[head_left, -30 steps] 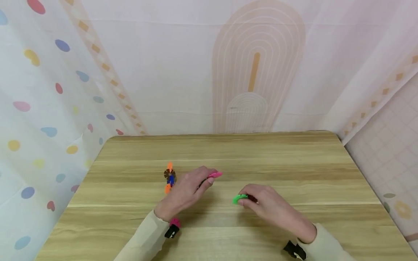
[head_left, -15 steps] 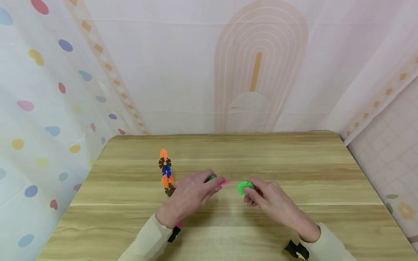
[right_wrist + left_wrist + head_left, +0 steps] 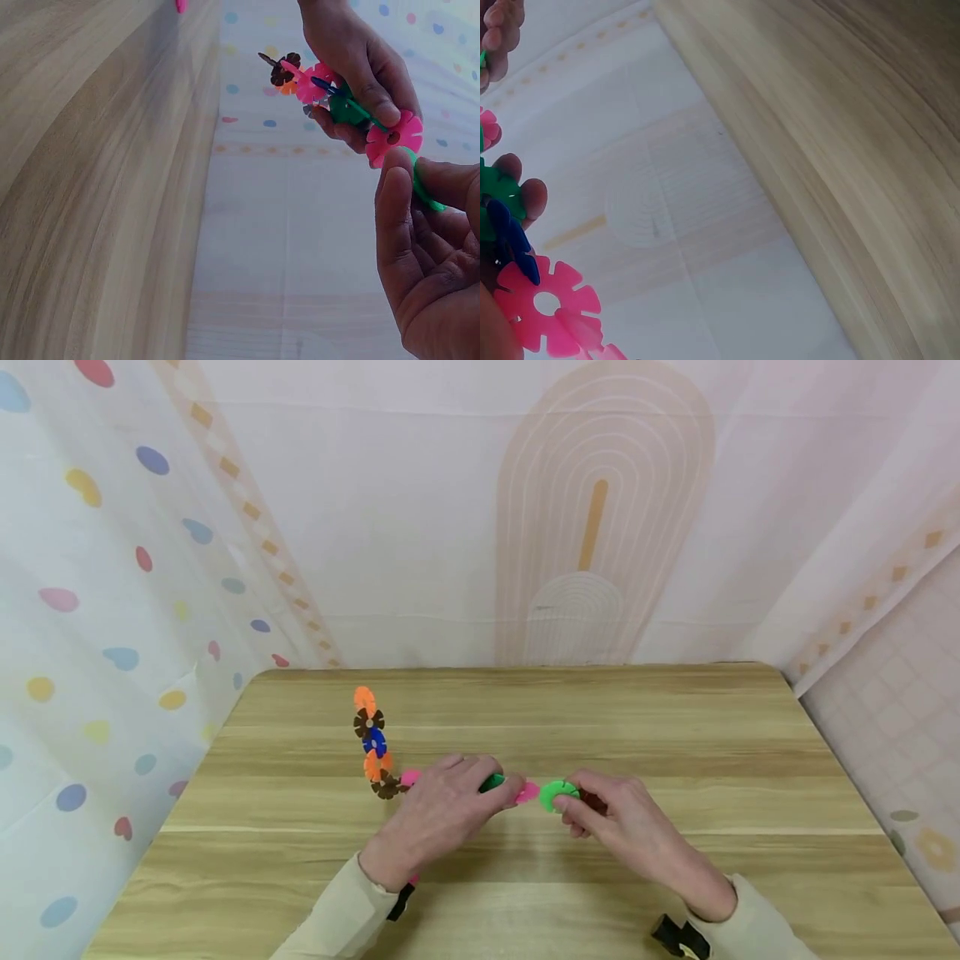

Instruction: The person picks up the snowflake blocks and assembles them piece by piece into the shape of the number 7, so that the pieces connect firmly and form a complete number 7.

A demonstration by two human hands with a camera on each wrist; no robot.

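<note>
- Nearest the camera, the right hand (image 3: 607, 822) has moved up and to the left over the last second, carrying its green disc (image 3: 558, 794) from well apart to right against the end of the chain held by the other hand. By my reading, the disc is at the point of being slotted on; whether its slit has caught yet cannot be told.
- The right hand pinches the green disc between thumb and fingertips (image 3: 395, 196), its other fingers curled under, the wrist resting low over the table (image 3: 675, 735). In the right wrist view the disc (image 3: 421, 187) stands edge-on, touching the pink disc (image 3: 394, 136) at the chain's end.
- The left hand (image 3: 442, 810) has settled slightly nearer the middle, and grips the chain (image 3: 375, 747) close to its free end, fingers curled over a dark green disc (image 3: 492, 782) with the pink disc (image 3: 527, 791) sticking out beyond them.
- Behind that hand, more of the chain shows than a second ago: it now rises up and away in a line of brown, orange, blue, brown and orange discs, lifted off the table top.
- Farthest off, a pale curtain (image 3: 420, 510) with an arch print hangs behind the table.
</note>
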